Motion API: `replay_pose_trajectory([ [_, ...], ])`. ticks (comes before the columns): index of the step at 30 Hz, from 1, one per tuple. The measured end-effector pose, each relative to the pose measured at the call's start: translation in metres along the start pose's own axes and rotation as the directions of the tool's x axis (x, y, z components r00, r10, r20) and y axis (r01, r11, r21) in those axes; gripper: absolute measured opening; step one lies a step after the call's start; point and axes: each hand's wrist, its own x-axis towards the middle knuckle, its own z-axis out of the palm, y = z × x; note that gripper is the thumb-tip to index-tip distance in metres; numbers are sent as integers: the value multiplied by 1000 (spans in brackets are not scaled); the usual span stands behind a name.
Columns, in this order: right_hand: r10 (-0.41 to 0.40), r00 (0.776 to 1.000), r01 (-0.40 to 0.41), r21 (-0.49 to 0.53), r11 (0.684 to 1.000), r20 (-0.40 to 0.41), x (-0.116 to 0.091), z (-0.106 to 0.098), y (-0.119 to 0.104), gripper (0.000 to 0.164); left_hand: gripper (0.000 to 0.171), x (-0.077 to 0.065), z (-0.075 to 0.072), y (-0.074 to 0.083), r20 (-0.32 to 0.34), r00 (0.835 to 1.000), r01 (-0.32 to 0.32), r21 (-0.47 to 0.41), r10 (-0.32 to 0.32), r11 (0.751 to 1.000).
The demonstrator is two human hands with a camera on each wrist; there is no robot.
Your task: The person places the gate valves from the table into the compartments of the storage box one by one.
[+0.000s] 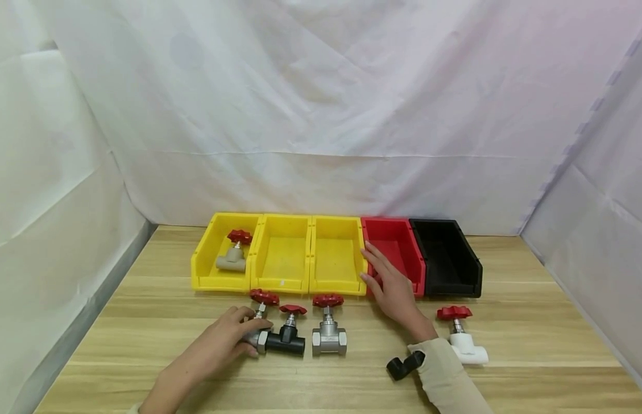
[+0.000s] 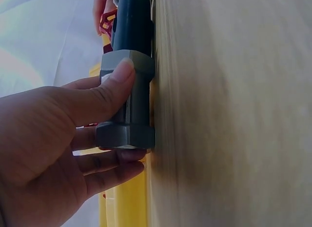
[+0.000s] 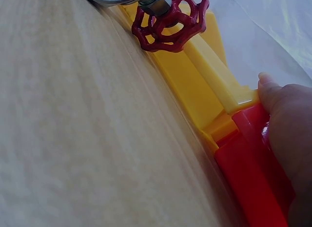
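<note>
Grey metal valve with hexagonal ends lies at the lower left of centre in the head view, seemingly on the worktop, in the grip of the left hand: thumb across the near side, fingers curled behind. Its end meets, or nearly meets, a black plastic valve, so a sideways shift could shove that one along. A lift could also knock their close-set red handwheels together. The smooth body, held near one end, might tip or slip if its weight proves uneven.

The right hand, fingers extended and touching the rim where the third yellow bin meets the red bin, has no valve in its grip; leaning there could push the row askew.

In the row across the middle of the frame, the leftmost yellow bin holds a beige valve with a red handwheel. No valve can be made out in the second yellow bin, the third, the red or the black bin.
</note>
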Motion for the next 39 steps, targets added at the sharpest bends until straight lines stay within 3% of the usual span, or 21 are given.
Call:
replay_pose_trajectory([
  [8,7,1000,-7,0,1000,15,0,0,1,66,47,2,0,4,15,999,33,24,-34,999],
  [39,6,1000,-6,8,1000,3,0,0,0,66,40,1,3,8,28,1000,-16,209,11,978],
])
